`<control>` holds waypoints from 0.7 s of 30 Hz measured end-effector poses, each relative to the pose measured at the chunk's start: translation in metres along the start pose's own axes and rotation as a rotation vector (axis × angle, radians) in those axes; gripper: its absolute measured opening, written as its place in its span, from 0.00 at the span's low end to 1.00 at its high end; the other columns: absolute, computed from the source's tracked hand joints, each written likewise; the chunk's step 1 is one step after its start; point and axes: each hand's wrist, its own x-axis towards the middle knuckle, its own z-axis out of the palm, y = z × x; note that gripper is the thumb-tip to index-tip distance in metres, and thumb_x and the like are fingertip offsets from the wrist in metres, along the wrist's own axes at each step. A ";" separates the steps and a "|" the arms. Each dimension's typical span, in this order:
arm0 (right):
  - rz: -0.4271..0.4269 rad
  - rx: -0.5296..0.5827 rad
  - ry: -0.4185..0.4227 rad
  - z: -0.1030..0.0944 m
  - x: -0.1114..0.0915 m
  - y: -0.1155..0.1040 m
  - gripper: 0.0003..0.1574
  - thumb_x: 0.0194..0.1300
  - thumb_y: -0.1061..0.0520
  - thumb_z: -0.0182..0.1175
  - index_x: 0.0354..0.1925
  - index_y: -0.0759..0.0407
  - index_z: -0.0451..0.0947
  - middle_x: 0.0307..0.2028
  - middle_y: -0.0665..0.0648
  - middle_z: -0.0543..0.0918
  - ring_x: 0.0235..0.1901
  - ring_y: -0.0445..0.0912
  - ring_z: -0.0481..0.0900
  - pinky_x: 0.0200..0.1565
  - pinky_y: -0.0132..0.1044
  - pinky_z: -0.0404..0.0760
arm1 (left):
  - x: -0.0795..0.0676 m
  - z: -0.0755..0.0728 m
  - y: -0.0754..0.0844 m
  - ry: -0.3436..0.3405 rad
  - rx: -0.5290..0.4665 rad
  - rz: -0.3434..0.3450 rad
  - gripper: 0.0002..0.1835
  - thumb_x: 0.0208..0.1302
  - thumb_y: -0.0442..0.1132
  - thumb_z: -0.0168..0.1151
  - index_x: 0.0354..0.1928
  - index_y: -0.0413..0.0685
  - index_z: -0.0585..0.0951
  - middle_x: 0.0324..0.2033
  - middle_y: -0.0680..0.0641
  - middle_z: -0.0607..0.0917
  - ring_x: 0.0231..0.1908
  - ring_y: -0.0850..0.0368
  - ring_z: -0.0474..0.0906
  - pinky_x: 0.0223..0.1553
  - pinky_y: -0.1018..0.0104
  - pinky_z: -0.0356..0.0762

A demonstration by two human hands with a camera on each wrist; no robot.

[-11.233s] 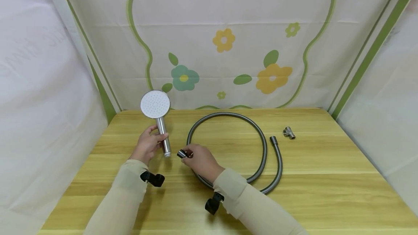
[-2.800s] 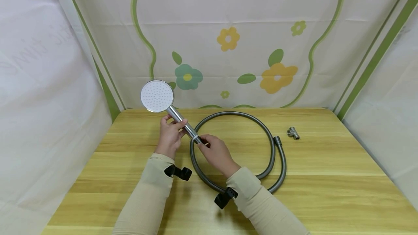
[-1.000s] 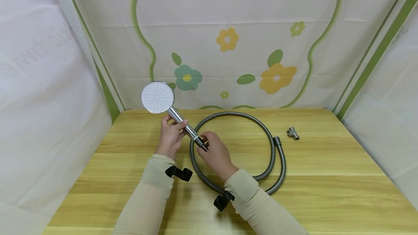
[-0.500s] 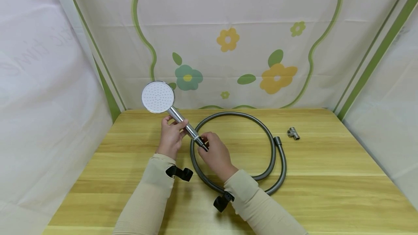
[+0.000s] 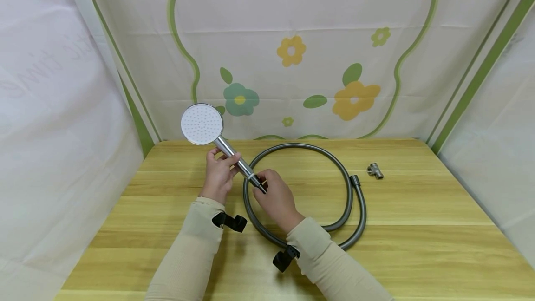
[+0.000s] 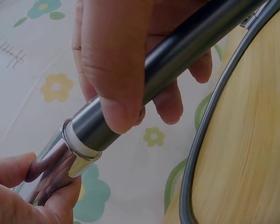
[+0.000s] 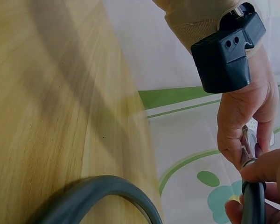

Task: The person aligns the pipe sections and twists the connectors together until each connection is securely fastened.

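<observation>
Chrome handheld shower head (image 5: 202, 124), raised above worktop (image 5: 418, 254); left hand (image 5: 218, 175) grips its handle (image 5: 225, 146); right hand (image 5: 277, 199) pinches the hose connector (image 6: 91, 128) at its lower end; probably light, slick, best held mid-handle; metal shower hose (image 5: 297, 145), likely springy, looped right of it; tee fitting (image 5: 375, 171), farther right; worktop wood-grained; floral backdrop (image 5: 326, 59) behind it.

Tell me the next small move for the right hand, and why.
Probably a gentle turn of the dark grey, metallic, cylindrical hose connector with the right hand. The left hand grips the shiny chrome, cylindrical shower handle, the connector lines up with its end, and a thin white ring shows between them, so it may not be tight.
</observation>
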 end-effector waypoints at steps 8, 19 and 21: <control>-0.006 0.016 -0.018 -0.001 0.000 0.002 0.14 0.64 0.57 0.62 0.49 0.57 0.75 0.39 0.52 0.77 0.30 0.42 0.74 0.27 0.34 0.75 | 0.000 0.000 -0.001 -0.001 0.007 0.004 0.34 0.63 0.22 0.57 0.65 0.51 0.54 0.45 0.47 0.69 0.43 0.54 0.73 0.44 0.64 0.79; -0.017 0.009 -0.034 -0.002 0.000 0.002 0.14 0.66 0.56 0.61 0.49 0.56 0.77 0.39 0.52 0.79 0.29 0.42 0.73 0.27 0.35 0.74 | 0.000 -0.001 -0.001 -0.002 0.007 0.008 0.34 0.63 0.22 0.57 0.64 0.51 0.55 0.44 0.47 0.69 0.41 0.55 0.74 0.42 0.65 0.79; -0.019 0.013 -0.037 -0.002 0.001 0.002 0.14 0.66 0.56 0.61 0.50 0.56 0.77 0.39 0.52 0.79 0.28 0.42 0.73 0.27 0.35 0.74 | 0.000 -0.001 -0.001 -0.002 0.008 0.008 0.34 0.63 0.22 0.57 0.65 0.51 0.55 0.44 0.47 0.69 0.41 0.55 0.74 0.42 0.65 0.79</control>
